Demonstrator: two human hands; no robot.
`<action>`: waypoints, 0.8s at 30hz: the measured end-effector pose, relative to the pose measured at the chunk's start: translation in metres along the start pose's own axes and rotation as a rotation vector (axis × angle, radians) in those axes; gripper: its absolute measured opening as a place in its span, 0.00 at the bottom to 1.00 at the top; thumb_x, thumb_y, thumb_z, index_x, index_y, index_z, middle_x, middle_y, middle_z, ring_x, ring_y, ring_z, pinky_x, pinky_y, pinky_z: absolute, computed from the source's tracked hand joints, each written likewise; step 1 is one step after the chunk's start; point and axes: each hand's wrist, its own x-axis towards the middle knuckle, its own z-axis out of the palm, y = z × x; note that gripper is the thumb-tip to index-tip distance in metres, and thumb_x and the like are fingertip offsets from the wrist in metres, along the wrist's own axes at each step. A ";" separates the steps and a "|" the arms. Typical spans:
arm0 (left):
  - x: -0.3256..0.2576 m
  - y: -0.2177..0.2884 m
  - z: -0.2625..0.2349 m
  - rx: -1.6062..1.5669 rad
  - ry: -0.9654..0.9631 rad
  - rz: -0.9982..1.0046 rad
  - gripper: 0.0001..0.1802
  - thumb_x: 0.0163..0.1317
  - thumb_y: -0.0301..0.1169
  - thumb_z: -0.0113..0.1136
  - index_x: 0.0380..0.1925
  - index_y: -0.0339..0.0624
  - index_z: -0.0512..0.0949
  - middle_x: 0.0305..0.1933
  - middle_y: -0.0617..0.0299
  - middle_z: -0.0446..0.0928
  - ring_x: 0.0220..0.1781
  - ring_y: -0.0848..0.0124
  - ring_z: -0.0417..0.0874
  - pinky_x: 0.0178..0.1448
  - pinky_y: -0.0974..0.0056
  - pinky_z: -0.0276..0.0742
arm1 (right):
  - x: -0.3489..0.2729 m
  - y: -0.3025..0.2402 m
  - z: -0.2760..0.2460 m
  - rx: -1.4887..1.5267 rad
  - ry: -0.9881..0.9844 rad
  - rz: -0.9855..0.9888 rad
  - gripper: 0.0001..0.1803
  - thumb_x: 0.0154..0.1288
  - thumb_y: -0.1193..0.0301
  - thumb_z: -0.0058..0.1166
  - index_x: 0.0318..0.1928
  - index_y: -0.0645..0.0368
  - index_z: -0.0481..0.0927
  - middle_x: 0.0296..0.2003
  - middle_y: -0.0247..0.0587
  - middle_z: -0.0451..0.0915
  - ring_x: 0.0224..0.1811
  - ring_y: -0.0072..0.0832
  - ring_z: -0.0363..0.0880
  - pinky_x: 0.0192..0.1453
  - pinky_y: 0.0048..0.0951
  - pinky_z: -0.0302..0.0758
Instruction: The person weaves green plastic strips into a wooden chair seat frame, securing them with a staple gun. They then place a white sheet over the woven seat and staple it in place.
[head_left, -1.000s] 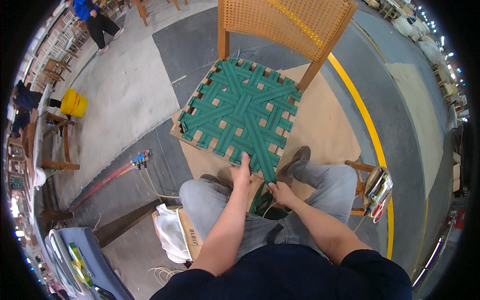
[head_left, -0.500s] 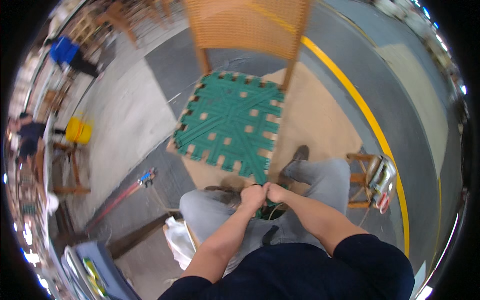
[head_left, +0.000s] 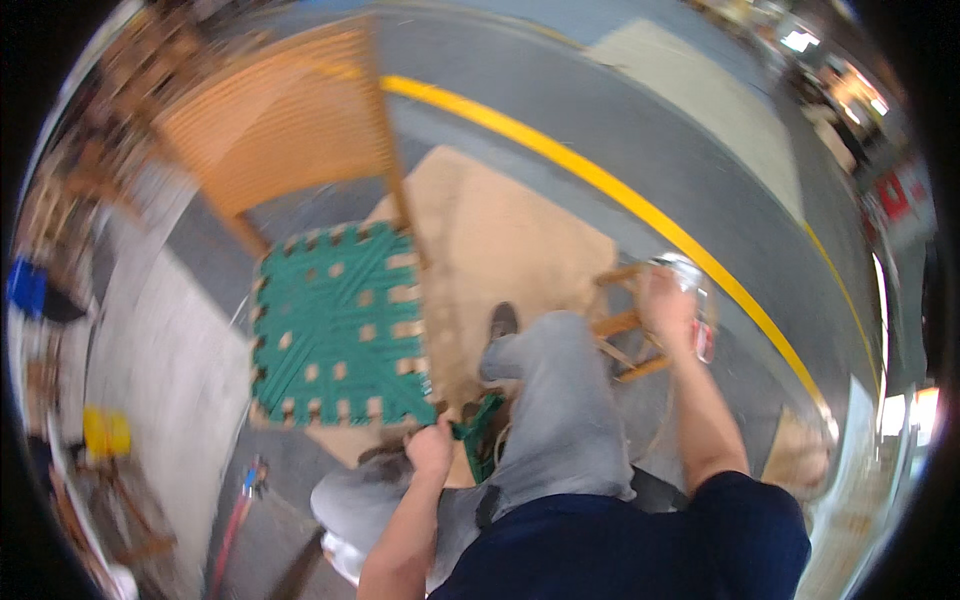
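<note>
A wooden chair with a woven tan back [head_left: 290,115] stands before me. Its seat of crossed green webbing [head_left: 335,330] has tan gaps between the bands. My left hand [head_left: 432,448] is closed on the green strap [head_left: 478,430] at the seat's near right corner. The strap's loose length hangs between my legs. My right hand [head_left: 665,305] is at the top of a small wooden stool [head_left: 620,325] on my right, over shiny items. Blur hides its fingers and whatever they touch. Red-handled scissors [head_left: 704,342] are beside that hand.
Brown sheeting [head_left: 520,220] lies under the chair. A yellow line [head_left: 560,155] curves across the grey floor past the stool. A yellow bucket [head_left: 106,432] and a person in blue [head_left: 30,290] are at far left. A red strip [head_left: 235,525] lies on the floor at left.
My right hand has left the strap and reached right to the stool top. My left hand keeps hold at the seat corner. The view has turned right, so the chair appears farther left.
</note>
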 end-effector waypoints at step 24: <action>-0.014 0.002 -0.029 -0.250 -0.086 -0.010 0.23 0.73 0.46 0.51 0.32 0.42 0.87 0.33 0.52 0.86 0.43 0.52 0.88 0.61 0.43 0.74 | 0.058 -0.004 -0.082 0.760 -0.226 -0.180 0.25 0.66 0.69 0.67 0.60 0.69 0.79 0.50 0.49 0.83 0.45 0.35 0.82 0.48 0.38 0.81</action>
